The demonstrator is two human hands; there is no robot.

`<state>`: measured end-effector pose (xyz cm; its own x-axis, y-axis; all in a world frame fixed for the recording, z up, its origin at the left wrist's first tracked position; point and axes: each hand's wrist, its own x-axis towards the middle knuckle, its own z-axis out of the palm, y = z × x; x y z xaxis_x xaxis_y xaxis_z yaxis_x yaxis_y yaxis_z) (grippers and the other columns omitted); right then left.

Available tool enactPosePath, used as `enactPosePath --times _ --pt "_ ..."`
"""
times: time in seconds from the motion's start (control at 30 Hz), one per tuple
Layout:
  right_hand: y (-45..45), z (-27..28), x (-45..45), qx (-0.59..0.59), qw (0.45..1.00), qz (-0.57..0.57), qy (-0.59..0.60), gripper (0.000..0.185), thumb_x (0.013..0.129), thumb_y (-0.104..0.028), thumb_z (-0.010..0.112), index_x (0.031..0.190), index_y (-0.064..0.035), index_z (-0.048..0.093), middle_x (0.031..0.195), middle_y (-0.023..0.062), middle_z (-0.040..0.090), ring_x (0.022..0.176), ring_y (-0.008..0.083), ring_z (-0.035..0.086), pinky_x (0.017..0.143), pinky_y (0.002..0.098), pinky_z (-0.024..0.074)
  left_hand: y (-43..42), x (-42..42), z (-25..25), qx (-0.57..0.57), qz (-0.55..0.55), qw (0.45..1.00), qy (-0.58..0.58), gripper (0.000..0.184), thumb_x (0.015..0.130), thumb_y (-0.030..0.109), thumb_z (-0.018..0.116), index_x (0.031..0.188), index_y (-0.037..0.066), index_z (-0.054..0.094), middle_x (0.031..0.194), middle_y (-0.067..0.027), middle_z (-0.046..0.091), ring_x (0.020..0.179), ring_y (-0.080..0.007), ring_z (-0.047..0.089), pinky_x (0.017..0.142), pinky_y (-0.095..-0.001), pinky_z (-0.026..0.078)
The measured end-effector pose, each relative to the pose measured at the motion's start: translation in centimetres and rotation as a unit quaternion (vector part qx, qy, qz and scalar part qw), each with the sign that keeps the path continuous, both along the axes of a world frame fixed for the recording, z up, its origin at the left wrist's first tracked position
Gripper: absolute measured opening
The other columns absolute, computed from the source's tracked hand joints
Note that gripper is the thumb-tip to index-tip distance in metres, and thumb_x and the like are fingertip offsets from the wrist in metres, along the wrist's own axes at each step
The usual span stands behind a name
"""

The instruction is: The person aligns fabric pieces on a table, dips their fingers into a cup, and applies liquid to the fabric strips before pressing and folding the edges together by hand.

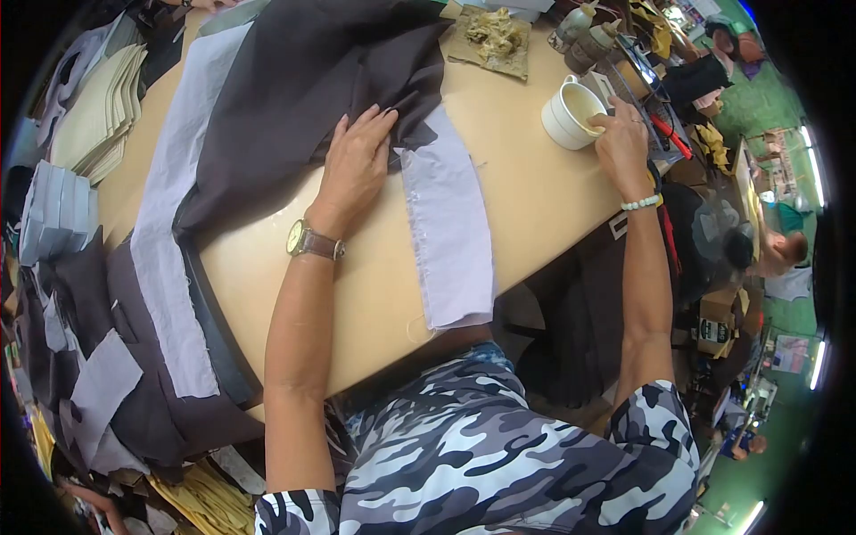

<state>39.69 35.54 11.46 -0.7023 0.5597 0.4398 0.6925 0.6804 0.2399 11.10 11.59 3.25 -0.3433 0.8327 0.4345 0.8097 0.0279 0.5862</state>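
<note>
At the far left of the desk (530, 201) lies a stack of cream sheets (102, 120). Right of it, 1 pale fabric strip (165, 267) runs along the dark cloth (267, 107). The left hand (359, 159) rests on that cloth's lower edge, fingers extended and open. Next come a 2nd pale strip (453, 236), a brown square (513, 64) bearing a yellowish lump (489, 34), a white cup (565, 118) and 2 bottles (584, 40). The right hand (621, 143) is at the cup's rim, fingers bent; whether they grip anything I cannot tell.
</note>
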Motion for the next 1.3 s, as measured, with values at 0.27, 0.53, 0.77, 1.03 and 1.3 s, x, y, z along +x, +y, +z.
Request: enactPosePath --times 0.27,0.53,0.77,1.03,1.3 --pt "-2.8 1.4 0.8 0.058 0.996 -0.010 0.060 0.025 0.078 -0.005 0.053 0.092 -0.0104 0.073 0.124 0.0125 0.055 0.117 0.0316 0.049 0.096 0.0450 0.0380 0.0 -0.1 0.0 -0.017 -0.001 1.000 -0.005 0.033 0.093 0.009 0.046 0.124 0.005 0.056 0.126 -0.0172 0.056 0.129 -0.0275 0.043 0.110 -0.0457 0.025" --pt "-7.9 2.2 -1.6 -0.117 0.982 0.126 0.074 0.025 0.076 0.003 0.050 0.088 -0.0043 0.071 0.116 0.0162 0.058 0.107 0.0338 0.055 0.091 0.0421 0.0433 -0.1 0.0 0.1 -0.002 -0.009 1.000 -0.008 0.032 0.094 0.011 0.045 0.124 0.006 0.056 0.127 -0.0176 0.055 0.129 -0.0275 0.043 0.110 -0.0464 0.024" --pt "-18.3 1.0 -7.2 -0.527 0.768 0.346 0.114 0.035 0.068 0.012 0.041 0.089 0.0015 0.067 0.100 0.0182 0.058 0.095 0.0335 0.058 0.086 0.0354 0.0459 0.1 -0.1 -0.2 0.001 -0.006 1.000 -0.002 0.033 0.093 0.011 0.045 0.124 0.007 0.057 0.125 -0.0151 0.057 0.129 -0.0261 0.043 0.110 -0.0471 0.024" --pt "-19.8 -2.9 -6.4 -0.494 0.803 0.318 0.103 0.032 0.070 0.009 0.046 0.089 -0.0012 0.070 0.100 0.0164 0.056 0.097 0.0321 0.055 0.086 0.0371 0.0449 0.5 0.0 -0.1 -0.012 -0.001 1.000 -0.002 0.033 0.093 0.010 0.046 0.124 0.007 0.057 0.126 -0.0152 0.057 0.129 -0.0261 0.043 0.111 -0.0474 0.024" --pt "-22.7 -3.5 -3.4 -0.416 0.826 0.373 0.067 0.029 0.069 0.001 0.054 0.092 -0.0056 0.070 0.102 0.0170 0.057 0.096 0.0328 0.055 0.084 0.0398 0.0446 0.4 -0.2 -0.4 -0.004 -0.003 1.000 0.005 0.033 0.093 0.012 0.047 0.124 0.008 0.057 0.127 -0.0152 0.056 0.128 -0.0261 0.044 0.111 -0.0468 0.024"
